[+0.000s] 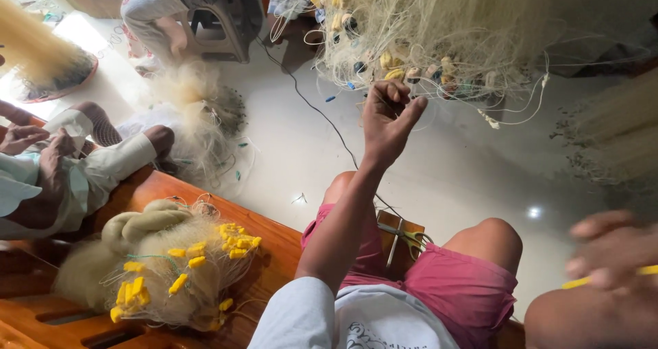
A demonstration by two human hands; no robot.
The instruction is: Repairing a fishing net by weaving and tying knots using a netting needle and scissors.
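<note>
My left hand (388, 119) pinches fine fishing net (439, 33) at upper centre; right hand (610, 249) grips a yellow needle (648, 271) — blurred, it could snag mesh.

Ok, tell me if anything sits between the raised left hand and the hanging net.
Nothing visible does. The left hand is raised right at the lower edge of the hanging net, fingers curled among its loose strands. The right hand holds a yellow tool, off to the side.
</note>
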